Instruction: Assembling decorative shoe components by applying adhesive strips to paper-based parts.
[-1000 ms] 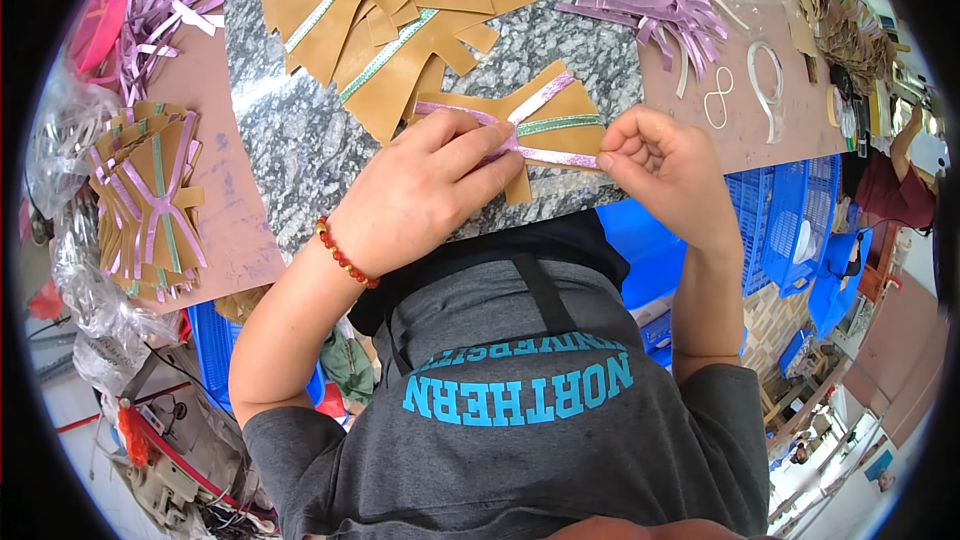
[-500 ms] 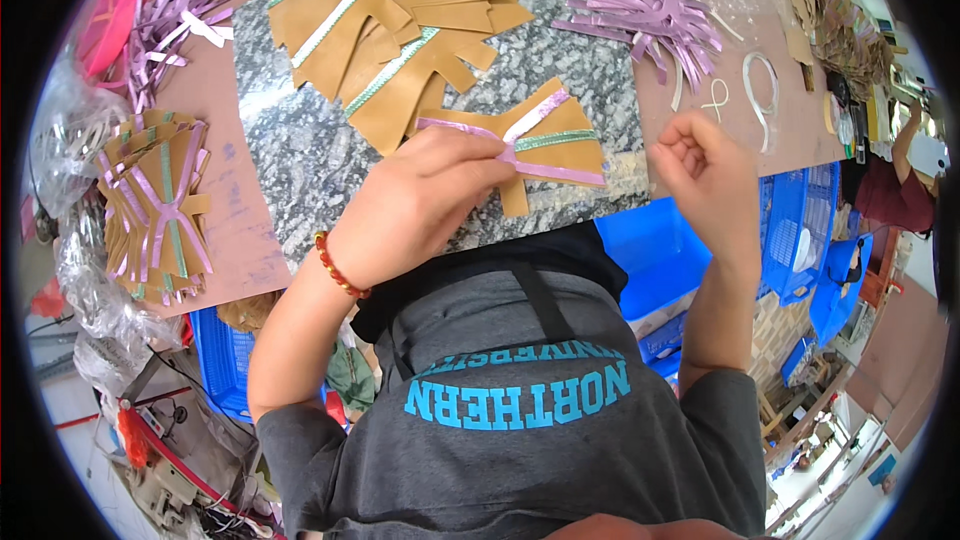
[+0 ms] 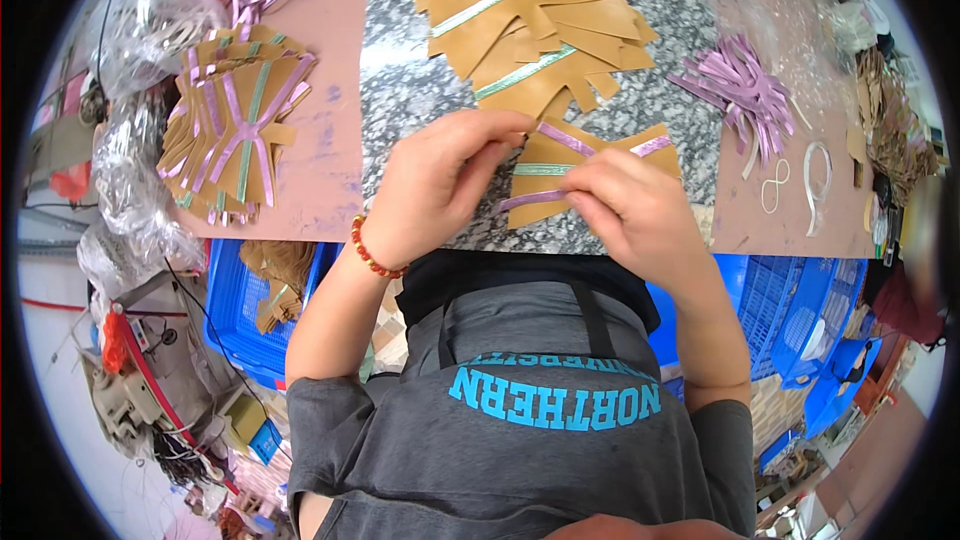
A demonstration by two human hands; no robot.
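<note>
A tan leather-like piece [image 3: 535, 212] lies flat on the grey speckled slab. A green glittery strip [image 3: 540, 170] and shiny purple strips [image 3: 565, 138] run across it. My left hand [image 3: 435, 175], wearing a red beaded bracelet [image 3: 372, 252], pinches at the piece's upper left edge. Bent over the middle of the piece, my right hand [image 3: 645, 220] has thumb and fingertips together on the lower purple strip [image 3: 532, 200]; its fingers hide where the strips meet.
Overlapping tan pieces with green strips [image 3: 530, 30] lie just beyond. At left is a stack of finished-looking strapped pieces [image 3: 240, 130]. Loose purple strips [image 3: 740, 90] and a white looped cord [image 3: 818, 185] lie at right. Blue baskets [image 3: 250, 325] stand below the table edge.
The view has shifted, so the table's things appear farther right. The tan piece has been turned, its green strip now on the left. My right hand has come in from the side onto it.
</note>
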